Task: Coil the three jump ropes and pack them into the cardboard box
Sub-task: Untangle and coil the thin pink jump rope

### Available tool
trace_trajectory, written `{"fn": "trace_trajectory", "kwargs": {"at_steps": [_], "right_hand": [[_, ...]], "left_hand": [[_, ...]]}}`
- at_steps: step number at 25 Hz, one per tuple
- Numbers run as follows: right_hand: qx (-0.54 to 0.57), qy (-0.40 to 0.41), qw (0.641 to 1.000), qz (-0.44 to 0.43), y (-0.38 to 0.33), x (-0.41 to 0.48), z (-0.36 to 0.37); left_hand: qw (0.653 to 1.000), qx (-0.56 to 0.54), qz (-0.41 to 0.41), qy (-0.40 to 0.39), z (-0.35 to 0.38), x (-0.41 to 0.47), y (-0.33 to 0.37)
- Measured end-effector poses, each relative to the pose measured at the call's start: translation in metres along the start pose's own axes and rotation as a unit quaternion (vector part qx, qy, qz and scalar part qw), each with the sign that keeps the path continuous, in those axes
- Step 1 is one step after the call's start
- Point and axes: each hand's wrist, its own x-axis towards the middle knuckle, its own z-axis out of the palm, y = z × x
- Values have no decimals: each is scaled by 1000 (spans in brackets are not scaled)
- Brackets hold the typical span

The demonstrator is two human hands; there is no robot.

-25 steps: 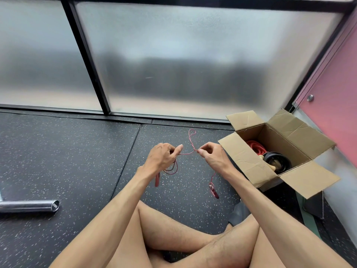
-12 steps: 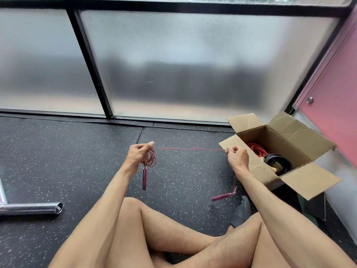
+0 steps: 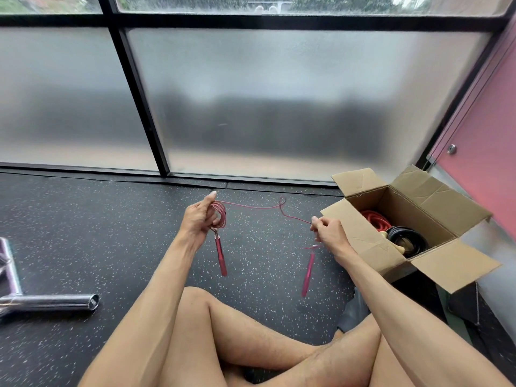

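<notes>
With the left hand (image 3: 199, 219), gripping a coil of the thin pink wire jump rope (image 3: 221, 216), one pink metal handle (image 3: 220, 256) dangling below; with the right hand (image 3: 329, 233), well apart, pinching the kinked cord. Beside it, in the open brown cardboard box (image 3: 360, 238): thick red coiled rope (image 3: 372, 219) and black coiled rope (image 3: 407, 241), packed. Seemingly two done; left: finishing this coil, boxing it.

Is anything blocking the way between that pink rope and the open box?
Nothing visible does. The pink rope runs from the left hand to the right hand; the cardboard box just beyond has its flaps open.
</notes>
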Motion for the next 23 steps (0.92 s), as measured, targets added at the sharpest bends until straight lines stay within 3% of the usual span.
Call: {"fn": "trace_trajectory", "kwargs": {"at_steps": [4, 9, 14, 18, 21, 23], "right_hand": [[141, -134, 981, -1, -24, -18, 15], [280, -163, 946, 5, -46, -24, 21], [182, -51, 981, -41, -47, -15, 23], [148, 7, 989, -28, -31, -7, 20], [69, 22, 997, -34, -10, -4, 13], [6, 19, 999, -37, -3, -3, 11]], "left_hand": [[999, 16, -15, -48, 23, -5, 6], [995, 83, -20, -44, 38, -10, -2], [987, 75, -76, -119, 45, -21, -2], [973, -25, -90, -211, 50, -30, 13], [967, -190, -74, -152, 45, -18, 21], [964, -233, -58, -118, 45, -13, 21]]}}
